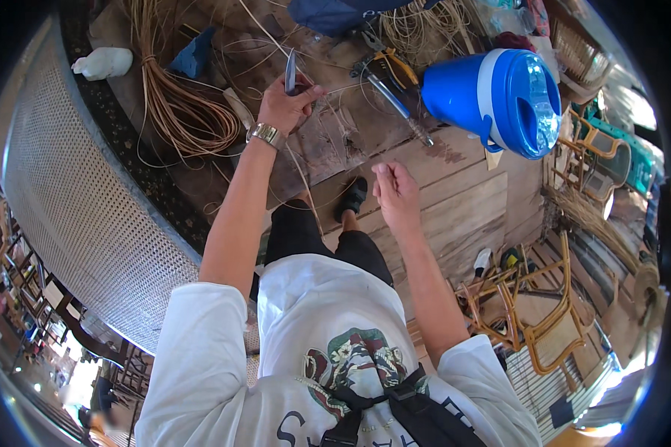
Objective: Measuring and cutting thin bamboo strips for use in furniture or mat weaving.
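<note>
My left hand [282, 109], with a metal-banded watch at the wrist, is closed around a small knife [291, 72], its blade pointing away from me. A thin pale cane strand [303, 175] runs past this hand, from the far edge down toward my lap; whether the fingers also grip it, I cannot tell. My right hand [397, 195] hangs apart from it, over the wooden boards, fingers curled together; anything inside them is hidden. Beyond the hands lie a metal tool [386, 95] with a long shaft and pliers [397, 65] with yellow-orange handles.
A coiled bundle of cane [175, 112] lies at the far left, near a white bottle [104, 63] and a blue scrap [192, 54]. Woven cane webbing [89, 171] curves along the left. A blue cooler jug [458, 93] stands right, with wooden chair frames [533, 313] nearer me.
</note>
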Available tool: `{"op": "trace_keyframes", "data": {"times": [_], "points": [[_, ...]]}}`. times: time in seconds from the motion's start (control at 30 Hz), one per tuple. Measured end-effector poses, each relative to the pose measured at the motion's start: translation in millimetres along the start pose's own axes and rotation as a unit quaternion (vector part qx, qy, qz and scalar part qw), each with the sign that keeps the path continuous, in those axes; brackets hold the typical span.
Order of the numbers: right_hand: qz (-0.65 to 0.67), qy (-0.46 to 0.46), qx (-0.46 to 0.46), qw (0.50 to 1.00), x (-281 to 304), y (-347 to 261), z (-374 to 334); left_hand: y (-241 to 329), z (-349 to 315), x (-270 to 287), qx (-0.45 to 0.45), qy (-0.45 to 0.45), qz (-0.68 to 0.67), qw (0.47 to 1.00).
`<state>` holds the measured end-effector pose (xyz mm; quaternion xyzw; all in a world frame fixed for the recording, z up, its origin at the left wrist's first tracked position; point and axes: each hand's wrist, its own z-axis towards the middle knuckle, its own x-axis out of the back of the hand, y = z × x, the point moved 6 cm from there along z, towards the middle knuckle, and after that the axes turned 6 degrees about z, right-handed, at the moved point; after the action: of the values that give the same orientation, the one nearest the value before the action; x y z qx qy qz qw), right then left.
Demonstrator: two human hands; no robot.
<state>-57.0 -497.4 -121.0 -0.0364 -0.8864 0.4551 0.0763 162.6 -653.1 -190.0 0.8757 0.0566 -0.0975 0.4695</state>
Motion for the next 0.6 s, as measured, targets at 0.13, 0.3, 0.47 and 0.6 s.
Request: {"op": "trace_keyframes", "data": {"times": [0.13, 0.3, 0.47, 0.6], "points": [[-0.017, 0.049, -0.047, 0.998, 11.7, 4.7, -20.6, -11.2, 13.4, 2.3, -0.022, -0.049, 0.021, 0.998], [-0.076, 0.095, 0.038, 0.992, 11.9, -12.0, -21.4, -26.8, 11.6, 1.0, 0.097, -0.08, -0.071, 0.99], [-0.14, 0.055, 0.138, 0.979, -30.8, -71.7, -3.6, 0.2, -13.8, -17.4, 0.093, -0.204, -0.087, 0.971], [-0.059, -0.068, 0.0, 0.996, -54.0, -47.9, 17.5, -0.4, -27.8, -36.4, 0.055, -0.248, -0.048, 0.966]]}}
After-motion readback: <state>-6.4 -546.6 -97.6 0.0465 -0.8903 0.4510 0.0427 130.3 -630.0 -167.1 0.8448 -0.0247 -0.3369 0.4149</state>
